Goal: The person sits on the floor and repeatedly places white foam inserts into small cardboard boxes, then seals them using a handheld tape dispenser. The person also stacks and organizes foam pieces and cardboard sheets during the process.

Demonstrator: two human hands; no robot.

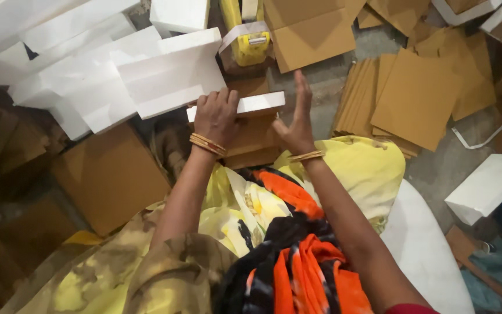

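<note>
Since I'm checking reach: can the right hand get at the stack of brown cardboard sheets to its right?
Probably yes: the right hand is open and the cardboard sheets lie uncovered beside it on the floor.

I see bare forearms, no sleeves past the elbow. Gold bangles on both wrists — approx. three stacked on the left hand [216,116], one thin one on the right hand [297,125]. A bit of red sleeve at the right upper arm. Yellow patterned dress w/ an orange-and-black scarf — draped over the lap.
</note>
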